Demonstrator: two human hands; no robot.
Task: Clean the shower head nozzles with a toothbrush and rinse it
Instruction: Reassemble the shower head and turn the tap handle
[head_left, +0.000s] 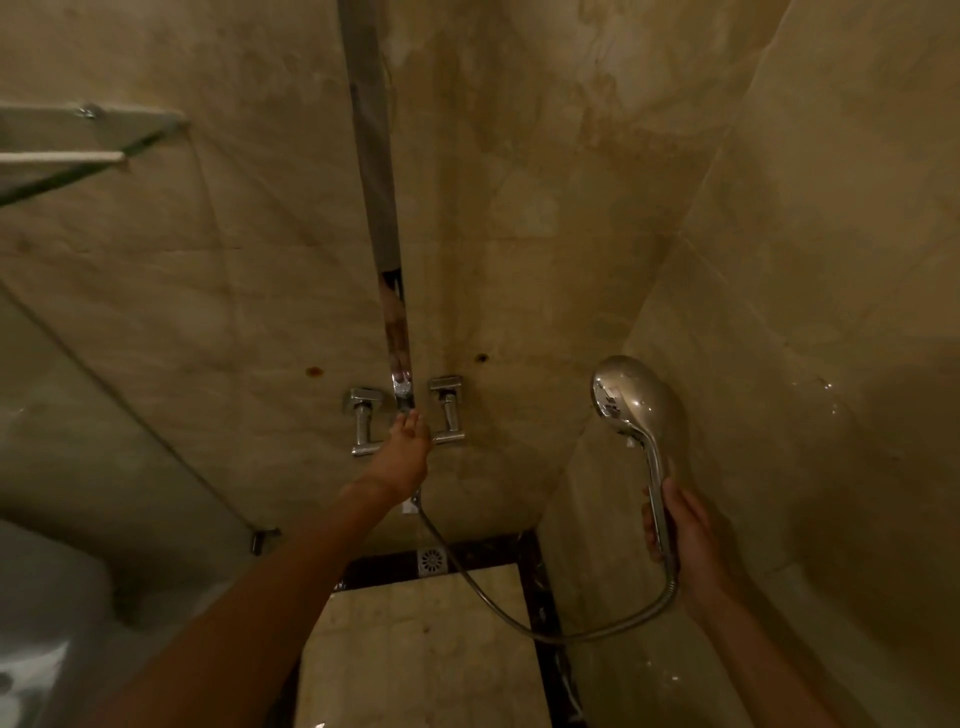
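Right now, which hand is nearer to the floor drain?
Left. The left hand reaches to the tap fitting on the wall, straight above the floor drain. The right hand grips the shower head handle, well off to the drain's right.

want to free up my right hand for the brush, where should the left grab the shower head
Judging by its shape, take the shower head by the slim handle just under the round face, above where the right hand grips it low near the hose. Come in from the left side, since the wall sits close on the right. The left hand is at the tap.
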